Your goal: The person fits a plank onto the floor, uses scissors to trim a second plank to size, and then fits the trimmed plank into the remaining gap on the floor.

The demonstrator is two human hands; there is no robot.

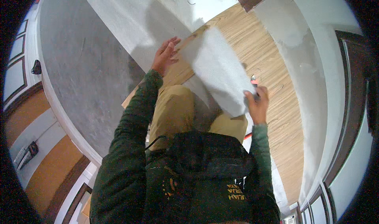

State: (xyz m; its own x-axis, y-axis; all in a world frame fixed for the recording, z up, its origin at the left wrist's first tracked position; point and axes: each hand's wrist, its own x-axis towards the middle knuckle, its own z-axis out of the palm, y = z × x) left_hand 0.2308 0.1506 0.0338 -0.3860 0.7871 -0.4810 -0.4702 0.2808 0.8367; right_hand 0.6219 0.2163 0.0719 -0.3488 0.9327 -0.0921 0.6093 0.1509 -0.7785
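The left arm reaches up and forward from the lower edge, bent a little at the elbow, and the left hand [166, 57] hangs over the floor with its fingers apart and slightly curled. It is near the upper left edge of a pale grey sheet [215, 68]; whether it touches the sheet is hard to tell, as the area is blurred. The right forearm points almost straight ahead, and the right hand [258, 105] has its thumb and fingers clamped on the sheet's lower right edge. A small tool [254, 80] with a silvery tip and a red band sticks up beside those fingers.

The sheet is flat, roughly rectangular and matt, and is held slanting above the floor in front of the knees. Beneath and to the right are wood-look boards [278, 123], light brown with fine streaky grain. To the left, the dark grey floor [85, 66] looks smooth and patchy, with a paler grey strip [124, 22] alongside. The person wears tan trousers [172, 109], softly creased at the knees, and dark green sleeves [134, 117] wrinkled along the arms.
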